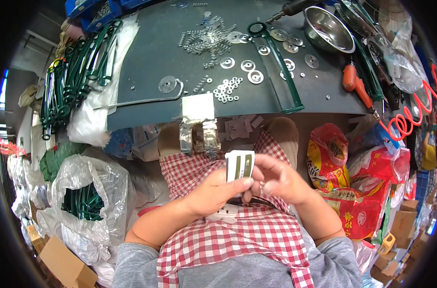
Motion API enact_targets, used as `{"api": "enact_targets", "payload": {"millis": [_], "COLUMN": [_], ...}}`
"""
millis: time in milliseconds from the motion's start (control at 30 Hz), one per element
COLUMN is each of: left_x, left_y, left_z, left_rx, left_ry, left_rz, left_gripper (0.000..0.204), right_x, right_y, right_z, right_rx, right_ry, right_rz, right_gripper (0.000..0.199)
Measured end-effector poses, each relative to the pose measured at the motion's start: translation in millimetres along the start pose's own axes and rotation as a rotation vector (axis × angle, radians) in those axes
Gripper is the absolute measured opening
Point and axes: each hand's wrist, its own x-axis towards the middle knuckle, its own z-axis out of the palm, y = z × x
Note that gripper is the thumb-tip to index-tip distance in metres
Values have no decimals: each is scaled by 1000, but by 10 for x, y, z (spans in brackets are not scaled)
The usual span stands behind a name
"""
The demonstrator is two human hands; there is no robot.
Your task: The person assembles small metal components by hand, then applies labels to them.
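Above my lap, my left hand [217, 190] grips a small stack of white cards [240, 164] printed with dark green bands. Its thumb presses on the front, and its fingers curl behind the stack. My right hand [283, 181] is at the right edge of the cards, its index finger reaching to them and its thumb apart. No held object shows in this right hand. Just beyond the cards, a white pad with shiny tape [198, 106] hangs over the table's front edge.
On the dark table [146, 62] lie springs [209, 41], washers [227, 90], metal discs [255, 77], a bent rod [146, 102] and a green frame [281, 67]. Green handles [79, 72] pile up left. A steel bowl [329, 30] and orange power tool [356, 86] are right. Bags [91, 192] flank me.
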Motion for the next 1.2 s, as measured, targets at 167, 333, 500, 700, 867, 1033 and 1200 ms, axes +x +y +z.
{"api": "enact_targets", "payload": {"millis": [167,333,500,700,867,1033,1200], "left_x": [-175,-396,-527,-622,-727,-740,-804], "left_y": [99,38,-94,-132,-96,-109,-25], "left_z": [28,-51,-31,19,-46,1,15], "left_rx": [427,-397,180,183,158,441,394], "left_ry": [2,-48,118,200,165,309,273], "left_rz": [46,24,282,377,352,497,448], "left_gripper": [24,33,29,29,28,25,23], "right_x": [219,203,214,264,208,197,155], "right_y": [-7,6,129,165,92,114,27], "right_z": [393,495,638,693,782,776,720], "right_rx": [-89,-42,-144,-103,-125,-165,-50], "right_ry": [221,309,183,281,264,271,273], "right_rz": [-29,-29,-181,-234,-163,-234,-118], "right_gripper": [45,25,48,28,20,21,22]}}
